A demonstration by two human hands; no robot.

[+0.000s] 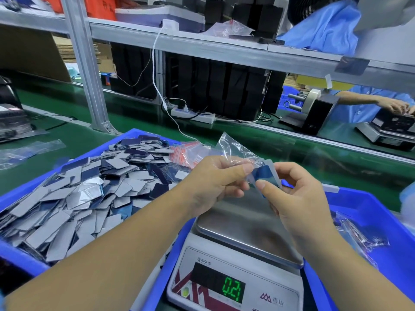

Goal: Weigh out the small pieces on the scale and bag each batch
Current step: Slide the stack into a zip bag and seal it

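Right above the steel pan of the white electronic scale (244, 234), both hands meet around a small clear plastic bag (235, 151). The left hand (215, 182) has its grip closed on the bag's near edge, thumb and forefinger pinching the film, with the rest of the bag standing up and away towards the far side. The right hand (298, 198) pinches a few small blue-and-grey rectangular pieces (266, 173) between thumb and fingers, their far ends touching the bag's mouth; whether they are already inside the film I cannot tell. Nothing lies on the scale's pan, and its green display (233, 288) reads 0.2.

To the left, a large blue plastic tray (20, 257) sits on the green bench (67, 135), heaped with many more of the same flat grey and dark blue pieces (85, 191). At the far edge of that heap lies a bundle of red-striped zip bags (186, 153). On the right, a second blue plastic bin (381, 221) holds filled clear bags (359, 239).

Farther off, a white power strip (193, 114) lies on the bench under a grey metal shelf (202, 48), with a white cable (157, 70) running down to it. At the far right another person in a light blue sleeve (357, 97) handles something over a second scale (386, 131).
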